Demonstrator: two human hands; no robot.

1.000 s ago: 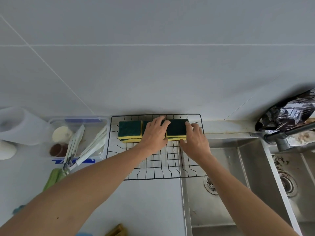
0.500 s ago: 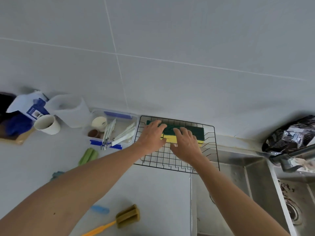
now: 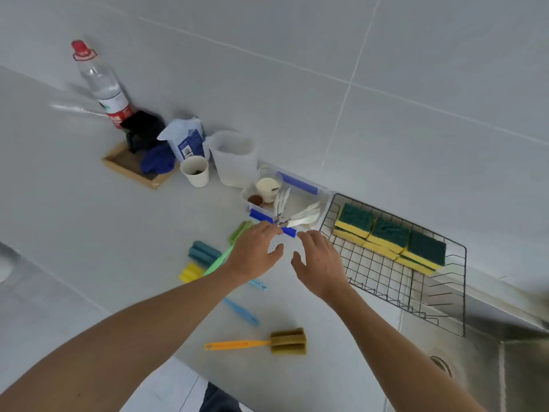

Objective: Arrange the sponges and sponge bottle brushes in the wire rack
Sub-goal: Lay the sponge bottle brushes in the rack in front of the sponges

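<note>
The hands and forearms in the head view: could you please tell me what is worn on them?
Nothing is worn. The left hand and right hand are bare, with no gloves, rings or watch visible. Both forearms are bare too, with no sleeves in the frame.

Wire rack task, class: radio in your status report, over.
Left hand and right hand open, nothing in grip. Green-and-yellow sponges lined up in black wire rack. Orange-handled sponge bottle brush lies on counter. Nothing in the way.

Sponges (image 3: 389, 236) racked (image 3: 445, 307); brushes (image 3: 286, 341) outside.
</note>
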